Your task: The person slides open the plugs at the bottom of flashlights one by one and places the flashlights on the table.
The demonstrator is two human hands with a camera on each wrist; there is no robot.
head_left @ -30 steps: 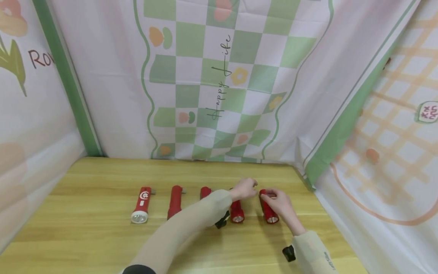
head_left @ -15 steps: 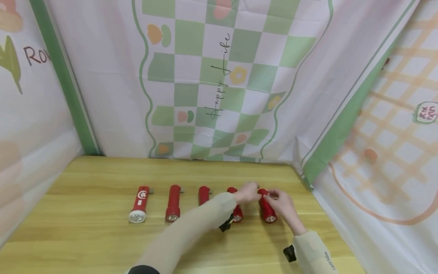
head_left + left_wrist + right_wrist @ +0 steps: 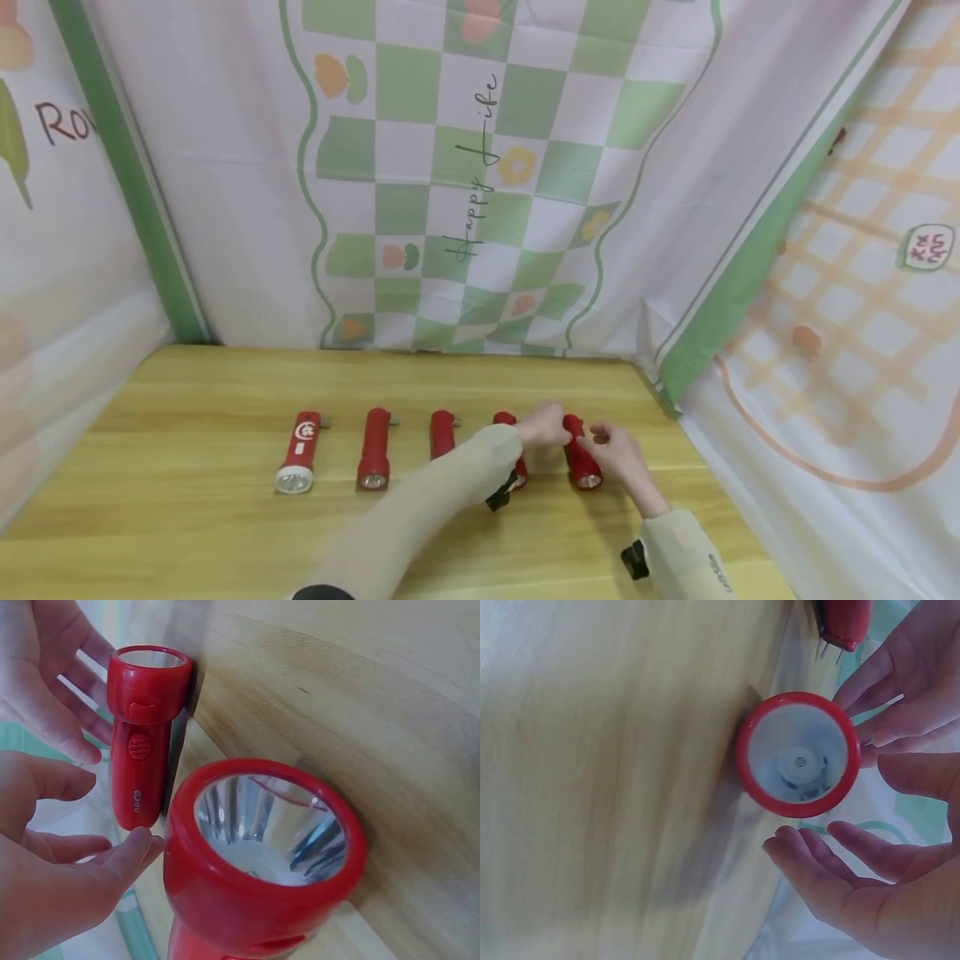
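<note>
In the head view, a red flashlight (image 3: pixel 581 457) lies at the right end of a row, lens toward me. My left hand (image 3: pixel 546 423) is at its tail end from the left, thumb and fingers apart; in the left wrist view the fingertips (image 3: pixel 142 844) sit right at the tail. On the other side, my right hand (image 3: pixel 618 454) lies beside the body, fingers spread and loosely bent. The right wrist view looks into the flashlight's round lens (image 3: pixel 799 757), the right fingers just below its rim. A second red flashlight (image 3: pixel 504 417) is partly hidden under my left wrist.
Further left lie another partly covered red flashlight (image 3: pixel 442 433), a fully visible red one (image 3: pixel 373 450), and a red one with a white head (image 3: pixel 302 446). Metal prongs stick out of these tails. The wooden table (image 3: pixel 187 517) meets a patterned cloth (image 3: pixel 405 208) behind.
My left hand has come right to the end flashlight's tail. The right hand, earlier pinching that tail, has loosened and drawn slightly away. The head view has shifted a little.
</note>
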